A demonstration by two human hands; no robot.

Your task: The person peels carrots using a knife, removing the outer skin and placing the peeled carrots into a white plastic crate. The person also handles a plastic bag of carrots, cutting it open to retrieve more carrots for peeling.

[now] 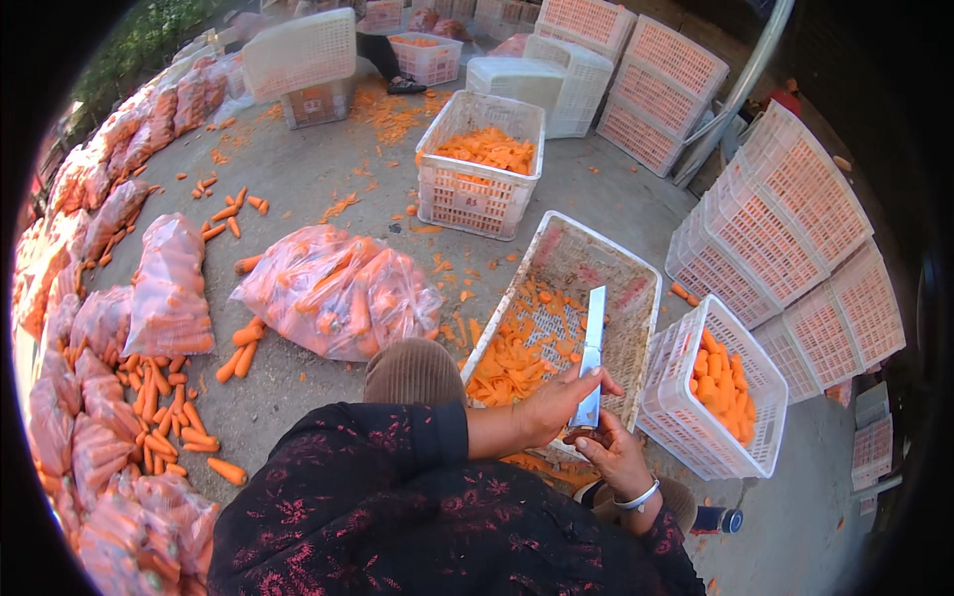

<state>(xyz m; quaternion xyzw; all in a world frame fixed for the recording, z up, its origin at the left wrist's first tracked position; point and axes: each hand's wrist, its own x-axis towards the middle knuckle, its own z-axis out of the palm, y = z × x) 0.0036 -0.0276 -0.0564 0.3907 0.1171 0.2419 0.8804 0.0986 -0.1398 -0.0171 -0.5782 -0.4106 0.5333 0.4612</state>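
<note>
My left hand [560, 402] grips a flat metal knife [592, 357], its thumb across the lower part and its fingers behind. The knife points away from me over a long, dirty white plastic crate [645, 313] with orange carrot peelings [510, 365] and cut carrot pieces in it. My right hand [620, 460], with a pale bracelet on its wrist, closes its fingers around the knife's near end, which they partly hide. To the right stands a white crate [656, 428] of peeled carrots [721, 387]. A clear plastic bag of carrots [343, 290] lies left of the long crate, beyond my knee.
Another white crate [477, 201] holds peelings ahead. Stacked crates [775, 216] rise on the right, near a metal pole [738, 89]. Carrot bags [170, 290] and loose carrots [168, 417] line the left. A person's leg [380, 56] shows at the top. A dark blue cylindrical object [712, 520] lies at lower right.
</note>
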